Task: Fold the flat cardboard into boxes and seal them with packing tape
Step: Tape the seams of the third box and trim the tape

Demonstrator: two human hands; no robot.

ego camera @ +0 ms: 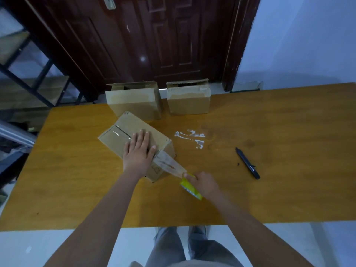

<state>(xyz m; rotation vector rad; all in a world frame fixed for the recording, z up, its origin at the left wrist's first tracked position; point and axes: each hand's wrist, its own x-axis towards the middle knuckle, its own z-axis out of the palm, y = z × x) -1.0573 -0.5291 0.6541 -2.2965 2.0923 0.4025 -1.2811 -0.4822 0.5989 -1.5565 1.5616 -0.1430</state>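
The tabletop [269,189] carries everything I need, and the box [123,130] I am sealing lies on it at an angle, near the far left part, just in front of two finished boxes [134,103] standing at the back edge. To do this seam well, I judge I should keep the strip of packing tape [169,164] taut and in line with the flap seam, bring it down over the near edge without slack, then rub it flat so no bubbles stay under it. My left hand [137,151] lies on top of the box, fingers straight and spread, pressing the laid tape and the flaps down; the forearm reaches forward from low in the view. My right hand [204,183] is lower and to the right, just off the box's near corner, its grip curled round the yellow tape roll [190,187], drawing the clear strip out from the box towards me. A black marker [247,163] rests well apart to the right, with some torn tape scraps [189,136] stuck to the wood beyond it.
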